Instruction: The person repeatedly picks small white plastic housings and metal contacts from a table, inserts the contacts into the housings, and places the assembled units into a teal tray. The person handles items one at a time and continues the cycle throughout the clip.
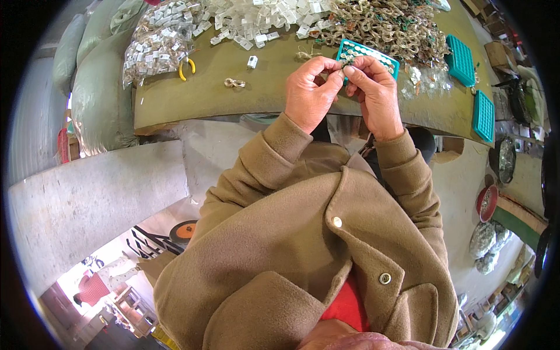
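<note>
- olive-green table (265, 105) spans a cluttered workroom, its near edge facing the person's brown coat (280, 204).
- left grip (312, 93) and right grip (378, 96) are nearly closed, thumbs and forefingers pinched together on a small dark part (349, 62); its exact shape is too small to tell.
- that part sits above the near side of a teal tray (396, 66) holding round white pieces, right of the middle of the table and inward from the near edge.
- such a tiny hold could slip if the fingertips press unevenly; the part might then fall among the white pieces or roll toward the near edge.
- a wrist dropping too low could knock the tray and jostle its contents.
- toward the far edge, the heap of clear loops (388, 26) crowds the tray; a careless reach could spill some into it.
- one loose loop (234, 84) lies left of the left grip, where a sweeping sleeve might push it off.
- another teal tray (483, 116) rests at the near right corner, so an elbow bump could tip it down.
</note>
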Demonstrator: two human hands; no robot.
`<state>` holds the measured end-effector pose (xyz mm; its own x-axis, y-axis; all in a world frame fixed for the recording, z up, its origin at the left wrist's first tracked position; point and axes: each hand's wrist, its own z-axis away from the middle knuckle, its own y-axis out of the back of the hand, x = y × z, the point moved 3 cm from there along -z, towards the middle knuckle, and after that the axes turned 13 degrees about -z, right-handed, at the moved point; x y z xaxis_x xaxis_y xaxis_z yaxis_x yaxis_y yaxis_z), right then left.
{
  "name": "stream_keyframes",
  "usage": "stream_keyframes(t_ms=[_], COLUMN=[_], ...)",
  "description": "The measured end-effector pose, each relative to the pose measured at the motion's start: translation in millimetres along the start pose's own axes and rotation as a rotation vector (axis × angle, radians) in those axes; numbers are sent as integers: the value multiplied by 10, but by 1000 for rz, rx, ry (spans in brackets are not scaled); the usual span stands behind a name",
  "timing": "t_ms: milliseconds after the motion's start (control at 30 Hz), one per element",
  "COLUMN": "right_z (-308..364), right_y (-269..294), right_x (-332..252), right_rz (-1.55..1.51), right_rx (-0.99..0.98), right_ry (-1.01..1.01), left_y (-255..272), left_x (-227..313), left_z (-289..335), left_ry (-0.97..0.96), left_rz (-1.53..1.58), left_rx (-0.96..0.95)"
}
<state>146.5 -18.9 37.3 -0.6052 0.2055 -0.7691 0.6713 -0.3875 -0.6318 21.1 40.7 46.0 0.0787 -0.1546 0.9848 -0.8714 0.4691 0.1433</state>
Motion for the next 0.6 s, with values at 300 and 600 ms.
stream_keyframes(t_ms=[300,600], right_z=[27,34], right_y=[-67,34], right_x=[-28,11], right_rz=[-190,-79], right_rx=[-35,-48], right_ry=[-42,-63], left_y=[190,1722], left_x=[-114,-605], left_z=[-27,-1101], left_ry=[203,192], left_rz=[2,-1142], left_rx=[-368,301])
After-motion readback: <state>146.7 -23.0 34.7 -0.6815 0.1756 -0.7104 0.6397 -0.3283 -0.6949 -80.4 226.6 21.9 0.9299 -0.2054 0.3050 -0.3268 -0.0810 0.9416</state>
